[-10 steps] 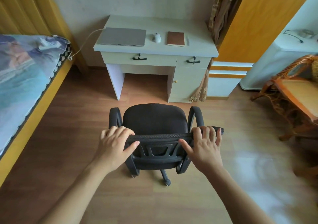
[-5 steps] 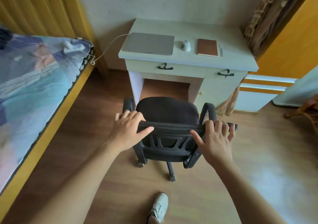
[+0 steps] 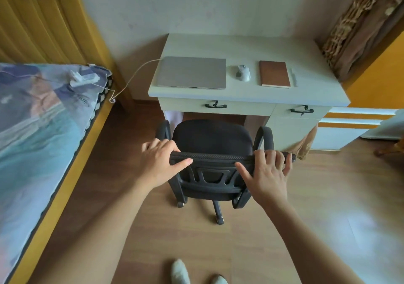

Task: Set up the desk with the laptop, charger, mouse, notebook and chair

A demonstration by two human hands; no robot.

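Note:
A black office chair stands just in front of the white desk, its seat edge at the kneehole. My left hand grips the left end of the backrest's top rim. My right hand grips the right end. On the desk lie a closed grey laptop, a white mouse and a brown notebook with a pen beside it. A white charger cable runs from the laptop to a white charger on the bed.
A bed with a blue patterned cover and yellow frame runs along the left. A yellow wardrobe and a hanging brown cloth stand right of the desk. My shoes show at the bottom on the wooden floor.
The chair has rolled forward toward the desk with both hands on its backrest. The view has moved closer, and the desk now fills more of the frame.

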